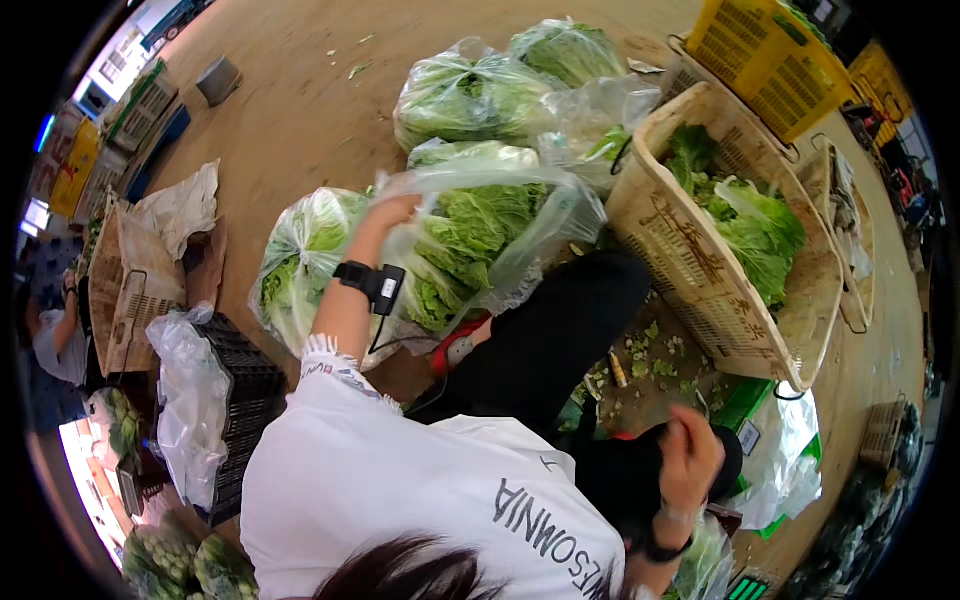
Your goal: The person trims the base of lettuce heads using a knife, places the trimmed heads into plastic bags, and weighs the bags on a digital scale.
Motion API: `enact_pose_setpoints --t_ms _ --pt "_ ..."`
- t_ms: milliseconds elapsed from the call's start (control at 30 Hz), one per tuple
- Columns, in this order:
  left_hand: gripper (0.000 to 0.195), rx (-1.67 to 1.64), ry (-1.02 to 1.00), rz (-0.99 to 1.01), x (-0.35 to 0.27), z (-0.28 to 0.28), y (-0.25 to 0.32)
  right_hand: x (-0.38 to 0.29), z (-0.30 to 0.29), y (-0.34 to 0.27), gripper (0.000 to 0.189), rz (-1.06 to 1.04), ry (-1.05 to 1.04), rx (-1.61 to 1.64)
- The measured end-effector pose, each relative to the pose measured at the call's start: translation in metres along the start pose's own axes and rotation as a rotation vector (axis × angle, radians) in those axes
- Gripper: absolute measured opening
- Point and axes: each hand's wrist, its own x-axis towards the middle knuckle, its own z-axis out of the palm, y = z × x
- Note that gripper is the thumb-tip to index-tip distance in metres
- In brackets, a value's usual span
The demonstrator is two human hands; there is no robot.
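Observation:
My left hand is at the rim of an open clear plastic bag, its fingers partly veiled by the film and seemingly gripping it. Inside that bag lie leafy green cabbages, probably Chinese cabbage. A tied bag of cabbages rests just left of my forearm. Over my right knee is my right hand, blurred, with its fingers curled; whether it holds anything is unclear. A yellow-handled tool, perhaps a knife, lies among leaf scraps on the floor between my legs.
A dirty cream plastic basket with loose leaves stands at right, near a yellow crate. More filled bags sit ahead. At left are a black crate draped with plastic and another person. Green crate by my right knee.

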Motion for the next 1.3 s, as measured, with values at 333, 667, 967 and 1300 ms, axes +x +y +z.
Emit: enact_pose_setpoints --t_ms 333,667,967,1300 --pt "0.07 0.776 0.206 0.267 -0.016 -0.004 -0.038 0.269 0.211 -0.023 0.045 0.085 -0.362 -0.138" --pt "0.039 1.38 0.236 0.411 0.029 -0.012 -0.046 0.333 0.078 0.059 0.027 0.179 -0.02 -0.023" --pt "0.044 1.89 0.524 0.875 0.047 -0.027 0.109 0.199 -0.011 0.142 0.011 0.317 0.091 0.683" --pt "0.066 1.882 -0.16 0.85 0.06 0.167 0.226 0.021 0.136 0.152 0.022 0.802 0.09 1.37"
